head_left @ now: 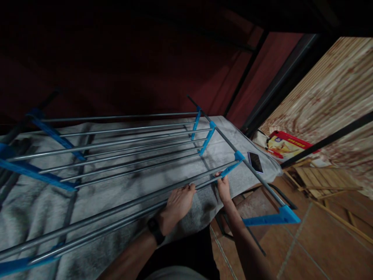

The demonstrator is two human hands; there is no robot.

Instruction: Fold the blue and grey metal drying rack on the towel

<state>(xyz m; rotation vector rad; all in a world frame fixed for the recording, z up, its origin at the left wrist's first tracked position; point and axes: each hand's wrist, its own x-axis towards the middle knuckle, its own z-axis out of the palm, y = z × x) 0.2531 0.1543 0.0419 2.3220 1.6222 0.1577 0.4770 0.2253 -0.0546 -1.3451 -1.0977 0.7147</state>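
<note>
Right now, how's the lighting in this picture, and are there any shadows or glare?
Head view: dim, with the red backdrop sinking to near black up top; head view: thin highlights along the metal rods; head view: soft shadows on the gray cloth beneath.

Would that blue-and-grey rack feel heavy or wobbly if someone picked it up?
The rack is probably light for its size, being mostly slim bars with wide gaps. Those bars look straight and metallic, so they're likely stiff. Being so long, it might swing awkwardly if lifted by one end.
</note>
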